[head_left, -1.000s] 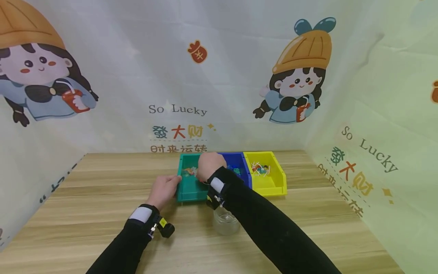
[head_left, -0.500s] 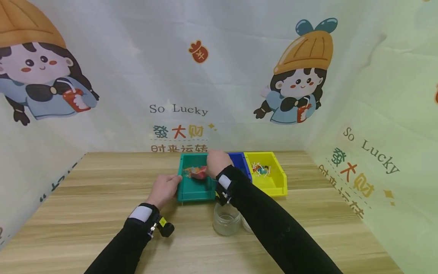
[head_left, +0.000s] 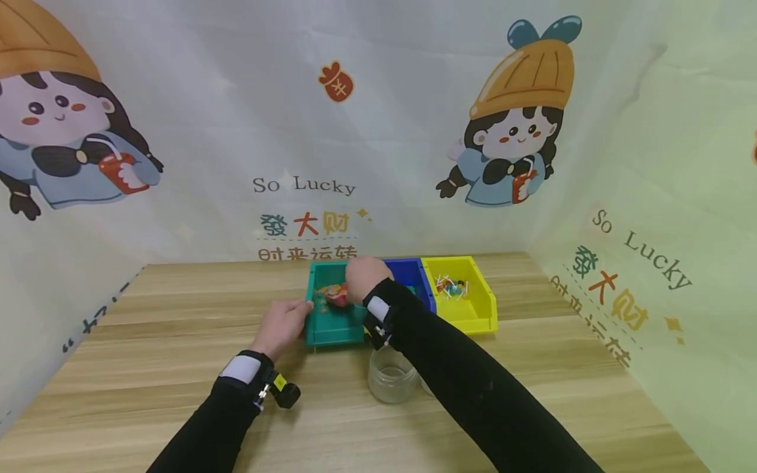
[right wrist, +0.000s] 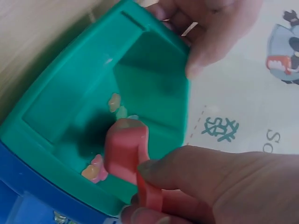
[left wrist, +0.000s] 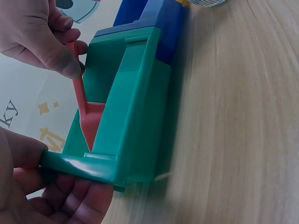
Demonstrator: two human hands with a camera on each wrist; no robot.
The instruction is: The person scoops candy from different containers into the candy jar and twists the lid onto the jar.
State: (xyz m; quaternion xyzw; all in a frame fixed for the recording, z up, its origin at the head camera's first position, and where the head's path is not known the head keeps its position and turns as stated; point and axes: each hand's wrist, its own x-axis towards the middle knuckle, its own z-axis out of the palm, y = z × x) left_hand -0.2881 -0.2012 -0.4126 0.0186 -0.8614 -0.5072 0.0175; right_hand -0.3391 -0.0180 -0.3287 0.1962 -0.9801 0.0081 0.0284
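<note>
My right hand (head_left: 368, 277) pinches the handle of a small red scoop (right wrist: 125, 148) between thumb and fingers. The scoop's blade is down inside the green bin (head_left: 335, 338), among small flower-shaped pieces (right wrist: 96, 169) in pale orange, pink and green. At the bin's left side, my left hand (head_left: 282, 326) grips the wall, thumb over the rim and fingers beneath it, as the left wrist view (left wrist: 70, 196) shows. In the head view my right hand covers part of the green bin and the blue bin (head_left: 407, 268).
To the right of the blue bin stands a yellow bin (head_left: 476, 322) with several white-stemmed small pieces (head_left: 452, 288). A glass jar (head_left: 392, 380) stands in front of the bins, partly under my right forearm. Another pale round thing beside it is mostly hidden. A printed cloth hangs behind the table.
My right hand first moved right, bringing the red scoop into sight, then slightly back left over the green bin. The left hand keeps its grip on the wall. The head view shifted slightly.
</note>
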